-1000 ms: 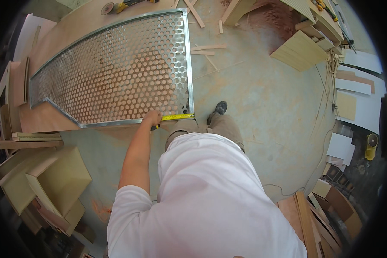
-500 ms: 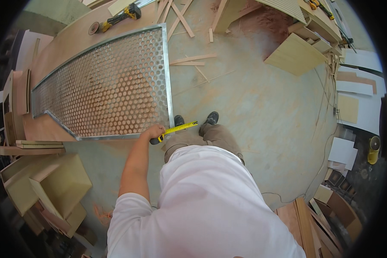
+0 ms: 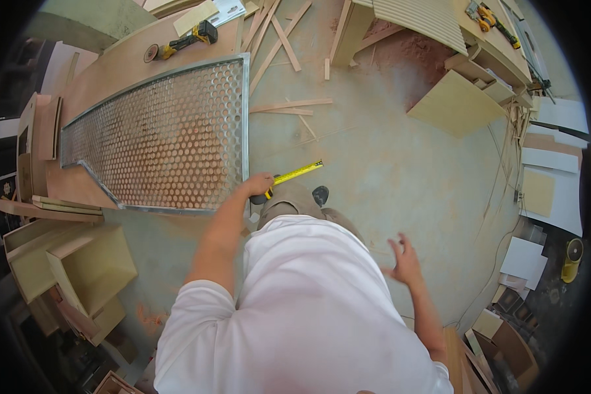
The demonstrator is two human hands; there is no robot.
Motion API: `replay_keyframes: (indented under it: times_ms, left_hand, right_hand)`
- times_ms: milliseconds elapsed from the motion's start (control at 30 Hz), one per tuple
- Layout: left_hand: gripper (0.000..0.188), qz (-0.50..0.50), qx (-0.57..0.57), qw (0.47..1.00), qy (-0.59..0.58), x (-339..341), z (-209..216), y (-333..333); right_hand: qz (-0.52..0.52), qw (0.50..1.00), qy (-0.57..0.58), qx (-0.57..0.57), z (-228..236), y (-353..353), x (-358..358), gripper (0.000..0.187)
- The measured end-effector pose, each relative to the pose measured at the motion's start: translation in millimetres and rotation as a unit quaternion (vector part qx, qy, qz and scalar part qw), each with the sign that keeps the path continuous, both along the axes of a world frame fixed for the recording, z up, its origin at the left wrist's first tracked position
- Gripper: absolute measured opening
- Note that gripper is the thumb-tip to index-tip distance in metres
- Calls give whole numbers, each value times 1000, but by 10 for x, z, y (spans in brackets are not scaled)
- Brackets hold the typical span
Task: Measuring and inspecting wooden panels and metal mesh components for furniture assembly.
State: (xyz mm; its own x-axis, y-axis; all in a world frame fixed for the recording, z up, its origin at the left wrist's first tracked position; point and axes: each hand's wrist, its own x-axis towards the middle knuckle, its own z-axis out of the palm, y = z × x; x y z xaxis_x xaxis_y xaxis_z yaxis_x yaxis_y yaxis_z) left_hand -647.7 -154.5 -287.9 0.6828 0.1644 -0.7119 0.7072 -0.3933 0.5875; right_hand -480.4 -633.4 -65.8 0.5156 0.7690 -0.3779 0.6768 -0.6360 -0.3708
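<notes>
My left hand [image 3: 260, 185] is closed round a tape measure [image 3: 298, 173] with a black-and-yellow case. A length of yellow blade sticks out of it toward the upper right, over my legs. Just left of that hand lies a metal-framed perforated panel [image 3: 171, 141], full of round holes and with a notch in its near left edge. It rests on a wooden worktable [image 3: 98, 77]. Out to the right of my body, my right hand [image 3: 406, 261] hangs over the floor, fingers apart and holding nothing.
An angle grinder [image 3: 184, 43] lies behind the panel. Thin wood strips [image 3: 284, 41] are scattered on the floor ahead. A plywood board [image 3: 454, 105] leans at the far right. An open wooden box [image 3: 92, 269] stands at left, and a cable [image 3: 487, 284] trails along the right.
My left hand has carried the tape measure right and slightly farther away, off the panel's corner. My right hand has come into view at the right. The whole view has shifted a little.
</notes>
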Motion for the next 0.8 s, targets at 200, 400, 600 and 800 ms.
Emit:
replay_keyframes:
  times_ms: [200,400,600,800]
  left_hand:
    - [28,46,17,999,-4,349,287,766]
    - [28,110,45,989,-88,934,295,1392]
    - [29,242,86,960,-113,1813,257,2321]
    - [25,237,256,929,-118,2762,474,3488]
  right_hand:
    - [-150,973,-104,144,155,1060,1706,38]
    - [-10,973,-82,218,448,2947,2489,37]
    - [6,950,-166,264,293,4820,3897,36]
    - [-2,947,-271,171,-149,6138,5504,50]
